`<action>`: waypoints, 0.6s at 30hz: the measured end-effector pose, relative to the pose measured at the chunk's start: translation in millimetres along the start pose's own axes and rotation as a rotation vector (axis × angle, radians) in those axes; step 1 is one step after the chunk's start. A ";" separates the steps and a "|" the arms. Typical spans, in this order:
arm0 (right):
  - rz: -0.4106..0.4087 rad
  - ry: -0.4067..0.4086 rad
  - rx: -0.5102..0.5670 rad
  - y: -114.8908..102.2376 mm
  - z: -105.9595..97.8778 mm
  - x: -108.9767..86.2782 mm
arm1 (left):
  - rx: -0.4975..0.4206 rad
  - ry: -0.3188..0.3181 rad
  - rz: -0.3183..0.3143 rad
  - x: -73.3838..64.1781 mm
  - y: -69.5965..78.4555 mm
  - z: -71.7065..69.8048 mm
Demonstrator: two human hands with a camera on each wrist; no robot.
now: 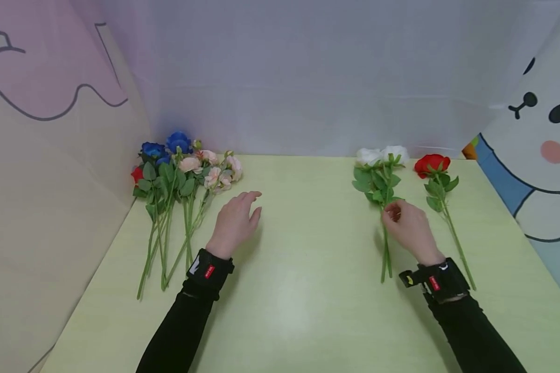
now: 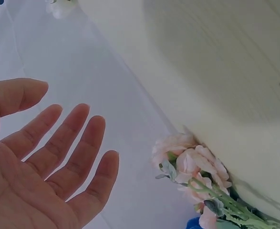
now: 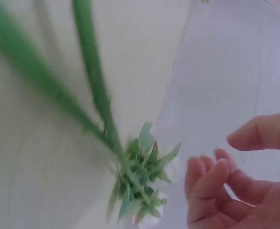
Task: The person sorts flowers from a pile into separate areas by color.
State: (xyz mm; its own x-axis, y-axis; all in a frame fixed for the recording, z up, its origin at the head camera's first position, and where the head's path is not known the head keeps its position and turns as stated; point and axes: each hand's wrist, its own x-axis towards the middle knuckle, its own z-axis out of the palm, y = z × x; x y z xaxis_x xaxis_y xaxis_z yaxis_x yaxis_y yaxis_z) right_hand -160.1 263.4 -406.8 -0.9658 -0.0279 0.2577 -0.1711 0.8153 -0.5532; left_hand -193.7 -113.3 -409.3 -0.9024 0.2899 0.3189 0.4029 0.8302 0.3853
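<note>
My left hand [image 1: 235,220] hovers over the table beside the pink flowers [image 1: 212,173], its fingers spread and holding nothing. In the left wrist view the palm and parted fingers [image 2: 85,162] show, with the pink flowers to the lower right. On the other side my right hand [image 1: 409,228] is close over the stems of the white roses [image 1: 382,155]. Its fingers are loosely bent, and the right wrist view shows a gap between thumb and fingertips with nothing in it. There the green stems [image 3: 89,71] run to the left of the hand, apart from it.
Blue roses [image 1: 178,142] and a red flower [image 1: 137,174] lie with the pink ones at the table's left. A single red rose [image 1: 432,165] lies right of the white ones. A pale curtain [image 1: 280,77] hangs behind the table [image 1: 289,290].
</note>
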 end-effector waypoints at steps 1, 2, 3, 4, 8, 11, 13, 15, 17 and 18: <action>-0.013 0.026 0.032 -2.6 2.4 -0.2 | 0.009 0.005 0.002 -0.5 -0.5 -1.7; -0.013 0.039 0.066 -5.7 4.6 -0.4 | 0.017 0.011 0.003 -0.8 -1.4 -2.9; -0.004 0.035 0.107 -8.5 6.8 -0.5 | 0.026 0.015 0.001 -1.1 -2.2 -4.0; 0.009 0.027 0.152 -11.4 9.8 -0.9 | 0.032 0.017 -0.001 -2.1 -3.3 -5.0; 0.056 -0.035 0.342 -24.8 23.1 -1.0 | 0.056 0.014 -0.013 -5.6 -7.1 -9.3; 0.087 -0.077 0.487 -35.9 31.0 0.5 | 0.083 0.019 -0.021 -7.0 -9.4 -13.7; 0.105 -0.091 0.569 -42.7 35.3 2.1 | 0.105 0.024 -0.027 -7.1 -11.6 -16.5; 0.124 -0.107 0.641 -49.3 38.6 3.4 | 0.113 0.024 -0.037 -7.2 -13.8 -19.3; 0.138 -0.116 0.712 -56.0 41.7 5.0 | 0.115 0.023 -0.056 -7.6 -16.2 -22.2; 0.142 -0.124 0.743 -59.6 43.3 5.6 | 0.113 0.022 -0.064 -8.2 -17.4 -23.7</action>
State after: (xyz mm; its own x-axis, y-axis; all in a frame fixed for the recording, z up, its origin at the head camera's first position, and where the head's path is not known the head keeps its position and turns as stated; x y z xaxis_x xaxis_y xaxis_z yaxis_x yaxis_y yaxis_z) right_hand -163.7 189.7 -406.7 -0.9956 -0.0518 0.0778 -0.0872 0.2144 -0.9729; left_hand -189.7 -141.5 -398.1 -0.9216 0.2251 0.3161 0.3235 0.8955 0.3055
